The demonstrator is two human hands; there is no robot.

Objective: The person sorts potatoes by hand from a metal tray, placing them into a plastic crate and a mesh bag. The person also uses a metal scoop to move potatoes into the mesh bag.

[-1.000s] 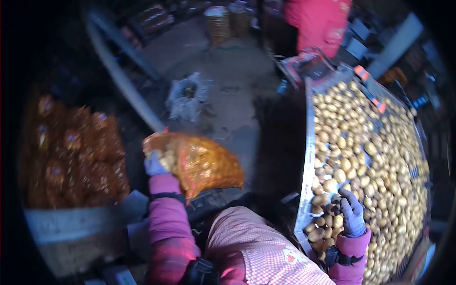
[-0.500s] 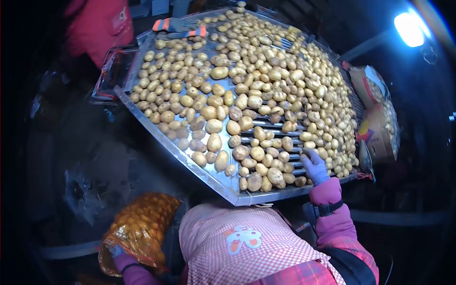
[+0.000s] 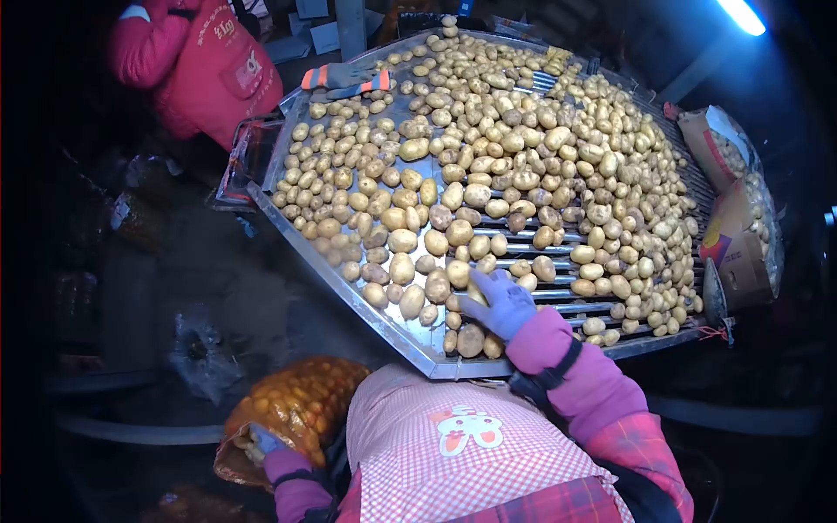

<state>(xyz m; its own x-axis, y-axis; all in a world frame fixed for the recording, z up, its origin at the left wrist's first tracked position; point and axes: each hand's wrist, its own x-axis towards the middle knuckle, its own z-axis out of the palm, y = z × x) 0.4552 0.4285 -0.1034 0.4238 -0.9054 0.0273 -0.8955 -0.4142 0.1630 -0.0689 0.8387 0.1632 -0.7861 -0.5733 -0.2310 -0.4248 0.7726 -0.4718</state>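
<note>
My right hand (image 3: 501,303), in a pale purple glove, reaches over the front of the slatted sorting table (image 3: 567,308). Its fingers are apart and bent over the potatoes (image 3: 471,340) near the front edge, touching some of them. Down at the left, my gloved left hand (image 3: 264,438) is closed at the mouth of an orange mesh sack (image 3: 301,397), gripping its edge; the fingers are partly hidden. Potatoes fill the sack, which lies beside my checked apron (image 3: 418,436).
Potatoes (image 3: 540,139) cover much of the metal table. Orange-cuffed work gloves (image 3: 349,80) lie at its far left. A person in a red apron (image 3: 227,70) stands beyond. Potato-filled cardboard boxes (image 3: 741,253) stand at the right. Clear plastic (image 3: 202,353) lies on the floor.
My right hand has moved left across the slats, pushing potatoes leftward and baring slats at the front right. My left hand stays at the sack mouth. The view has shifted.
</note>
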